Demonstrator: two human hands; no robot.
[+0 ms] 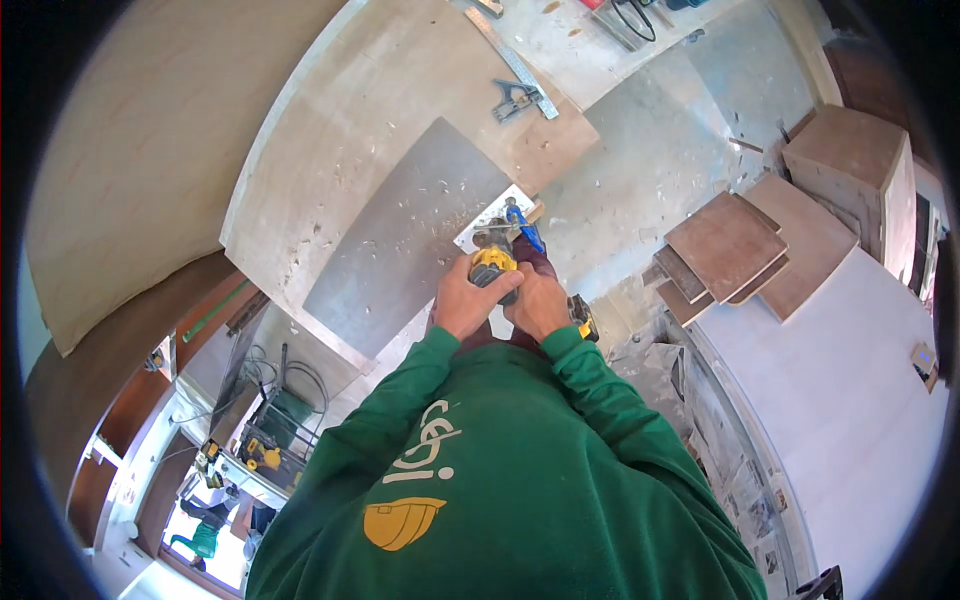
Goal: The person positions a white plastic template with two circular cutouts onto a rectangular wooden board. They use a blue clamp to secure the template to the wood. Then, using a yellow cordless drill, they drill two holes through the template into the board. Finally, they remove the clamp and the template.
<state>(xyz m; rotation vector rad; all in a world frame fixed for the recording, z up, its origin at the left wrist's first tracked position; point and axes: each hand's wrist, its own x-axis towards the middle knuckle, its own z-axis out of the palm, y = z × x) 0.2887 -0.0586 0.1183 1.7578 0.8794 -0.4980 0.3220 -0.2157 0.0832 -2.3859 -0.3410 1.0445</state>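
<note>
Close in front of my body, both hands are closed around a yellow-and-black cordless power tool [492, 262]. My left hand [463, 300] wraps its left side. My right hand [540, 300] grips it from the right, with a yellow-and-black battery end [582, 318] showing beyond the wrist. Which kind of tool it is, I cannot tell. The tool's front meets a small white board [468, 238] that carries a blue clamp [527, 230]. A light wood piece [537, 211] pokes out beside the clamp.
A grey sheet [400, 220] strewn with shavings lies on a brown board [330, 130]. A combination square [520, 75] rests farther off. Stacked brown panels [725, 245] lie on a white surface [830, 330] at right. Cables [310, 375] and another person [200, 538] are at lower left.
</note>
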